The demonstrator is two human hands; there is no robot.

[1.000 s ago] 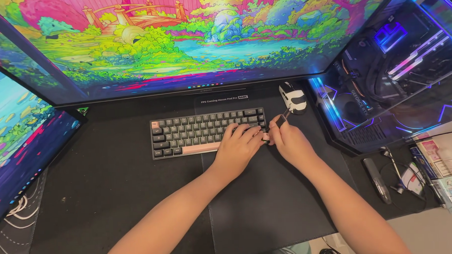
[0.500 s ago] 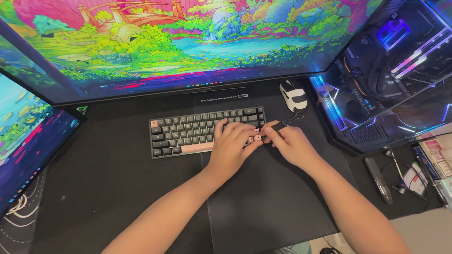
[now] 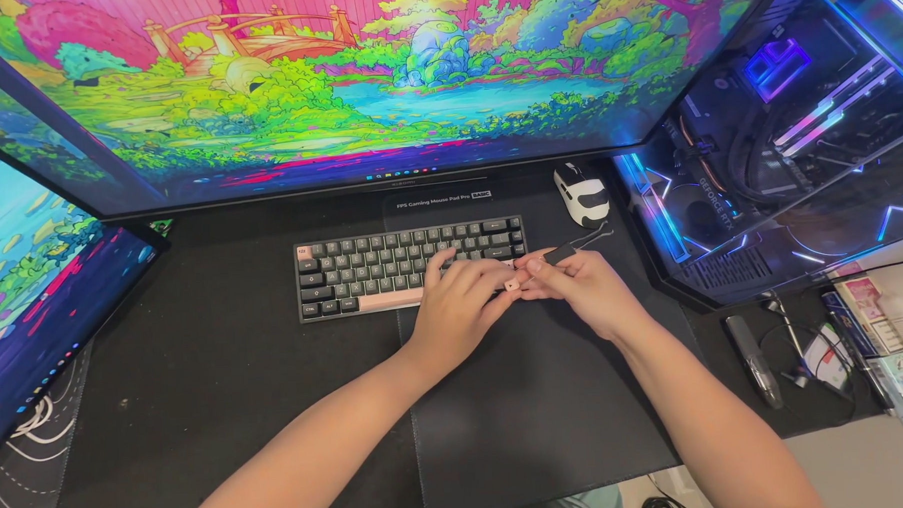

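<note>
Both bare forearms reach up from the lower edge of the view and converge at the middle, the left arm slanting in from the lower left and the right arm from the lower right. The left hand [image 3: 460, 306] lies palm down with its fingers [image 3: 477, 275] curled loosely and spread a little, their tips pointing toward the right hand. The right hand [image 3: 585, 291] sits just beside it, knuckles up, wrist bent slightly inward, its thumb and index fingers [image 3: 534, 268] pinched together so that the fingertips of the two hands meet, touching or nearly so.
</note>
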